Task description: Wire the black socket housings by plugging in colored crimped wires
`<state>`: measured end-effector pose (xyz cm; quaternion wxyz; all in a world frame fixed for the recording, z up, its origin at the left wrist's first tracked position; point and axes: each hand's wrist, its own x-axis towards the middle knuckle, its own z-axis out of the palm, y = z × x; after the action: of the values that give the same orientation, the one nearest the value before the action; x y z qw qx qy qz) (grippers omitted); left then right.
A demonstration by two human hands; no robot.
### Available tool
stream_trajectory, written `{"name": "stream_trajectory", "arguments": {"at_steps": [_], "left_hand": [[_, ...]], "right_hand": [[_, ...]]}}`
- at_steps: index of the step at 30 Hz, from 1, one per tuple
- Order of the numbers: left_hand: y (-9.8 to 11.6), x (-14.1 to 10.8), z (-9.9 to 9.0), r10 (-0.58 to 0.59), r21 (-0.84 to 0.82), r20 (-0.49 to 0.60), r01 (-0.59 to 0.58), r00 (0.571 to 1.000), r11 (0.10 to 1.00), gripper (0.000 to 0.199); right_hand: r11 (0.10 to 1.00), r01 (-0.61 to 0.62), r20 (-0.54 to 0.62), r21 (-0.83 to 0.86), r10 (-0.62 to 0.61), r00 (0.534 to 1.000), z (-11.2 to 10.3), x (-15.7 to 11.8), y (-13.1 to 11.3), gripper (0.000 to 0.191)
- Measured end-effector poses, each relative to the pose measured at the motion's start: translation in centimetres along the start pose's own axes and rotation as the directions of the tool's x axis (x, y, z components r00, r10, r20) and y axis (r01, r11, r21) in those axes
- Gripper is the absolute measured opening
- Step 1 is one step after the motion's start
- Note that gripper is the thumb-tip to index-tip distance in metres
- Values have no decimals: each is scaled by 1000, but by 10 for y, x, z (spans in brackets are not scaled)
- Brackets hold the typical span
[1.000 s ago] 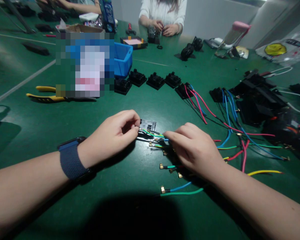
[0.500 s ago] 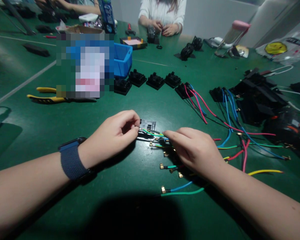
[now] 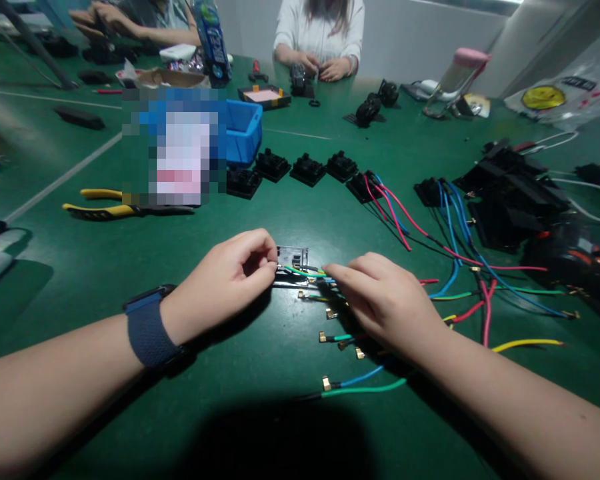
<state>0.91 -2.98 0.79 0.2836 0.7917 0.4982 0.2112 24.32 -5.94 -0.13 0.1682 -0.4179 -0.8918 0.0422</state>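
A small black plastic housing (image 3: 295, 257) lies on the green table in front of me, its left side hidden by my fingers. My left hand (image 3: 237, 267), with a dark blue watch strap at the wrist, is closed in a pinch on the end of a green-and-yellow wire (image 3: 300, 271) above the housing. Farther along, the same wire is pinched by my right hand (image 3: 385, 293). Beneath and around the right hand lie loose wires with brass terminals, among them a blue wire (image 3: 363, 377) and a green wire (image 3: 365, 392).
Yellow-handled pliers (image 3: 105, 211) lie at left, near a blurred-out patch. Behind are a blue bin (image 3: 245, 137) and several black housings (image 3: 307, 170), two with wires attached. Larger black parts (image 3: 515, 193) stand at right. Across the table a person in white (image 3: 320, 40) handles a black part.
The view has shifted slightly, so the far objects appear a little lower. Both hands keep their pinch on the wire over the housing, almost without moving.
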Motion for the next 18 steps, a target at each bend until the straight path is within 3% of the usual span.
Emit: {"name": "stream_trajectory", "arguments": {"at_steps": [6, 18], "left_hand": [[-2, 0, 0, 2, 2, -9, -2, 1000, 1000, 11], [-1, 0, -2, 72, 19, 30, -73, 997, 997, 12]], "right_hand": [[999, -5, -79, 43, 9, 997, -1, 1, -2, 25], [964, -146, -251, 222, 202, 947, -1, -2, -1, 14]]}}
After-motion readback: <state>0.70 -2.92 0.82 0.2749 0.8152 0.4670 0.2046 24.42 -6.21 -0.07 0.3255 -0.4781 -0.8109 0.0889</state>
